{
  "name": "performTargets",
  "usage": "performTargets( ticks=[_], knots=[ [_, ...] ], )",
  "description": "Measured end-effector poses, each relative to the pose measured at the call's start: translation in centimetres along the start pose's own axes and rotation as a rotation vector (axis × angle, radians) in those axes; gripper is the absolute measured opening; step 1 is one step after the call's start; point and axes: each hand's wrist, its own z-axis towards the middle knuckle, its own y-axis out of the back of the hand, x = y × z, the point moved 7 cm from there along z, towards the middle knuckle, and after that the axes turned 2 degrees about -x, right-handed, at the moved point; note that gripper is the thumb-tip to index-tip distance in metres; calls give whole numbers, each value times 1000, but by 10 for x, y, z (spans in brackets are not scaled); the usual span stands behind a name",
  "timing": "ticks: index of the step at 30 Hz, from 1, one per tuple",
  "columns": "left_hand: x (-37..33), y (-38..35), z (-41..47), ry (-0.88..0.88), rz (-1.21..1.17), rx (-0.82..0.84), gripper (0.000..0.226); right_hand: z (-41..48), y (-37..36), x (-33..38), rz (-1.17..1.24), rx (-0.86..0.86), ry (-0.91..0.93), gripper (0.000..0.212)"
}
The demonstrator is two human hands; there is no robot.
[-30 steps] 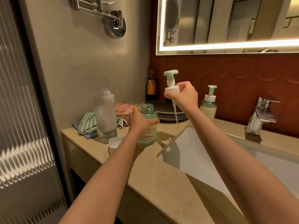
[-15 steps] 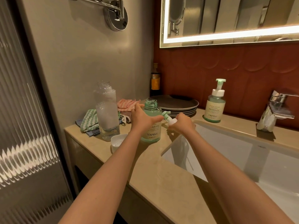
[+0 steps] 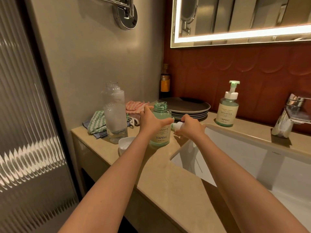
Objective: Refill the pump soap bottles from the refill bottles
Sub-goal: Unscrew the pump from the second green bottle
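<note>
So the tan counter point(image 3: 161, 185) runs along the wall, with the white sink point(image 3: 244, 158) sunk into it on the right. The tall clear refill bottle point(image 3: 115, 118) stands uncapped near the left end and looks pretty low to me, just a bit pooled at the bottom. Right beside it is the green soap bottle point(image 3: 161, 132), upright on the counter with its neck open. The second soap bottle point(image 3: 228, 108) sits well apart by the back wall, pump on and untouched. The left hand point(image 3: 151, 122) wraps around the open bottle's shoulder, steadying it. The right hand point(image 3: 191, 128) is curled over the pump head point(image 3: 178, 126), holding it low at the sink's corner; can't tell if it's actually resting on the counter. A white cap point(image 3: 125, 144) sits in front of the refill bottle. I'd call this the "pump off, park it" step. Next the right hand needs to let go, grab the refill bottle, and pour carefully, since that neck is narrow.
</note>
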Motion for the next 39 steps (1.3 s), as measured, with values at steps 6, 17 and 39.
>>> performTargets(
  ticks=[6,17,39],
  knots=[
    [-5,1,-2,-17,26,40,89,-8,19,14,60,59,92,67],
    [-14,7,3,8,72,173,96,-34,60,65,440,68,341,72],
    [25,131,12,-34,27,-287,99,-63,35,170,726,-92,466,50]
  ],
)
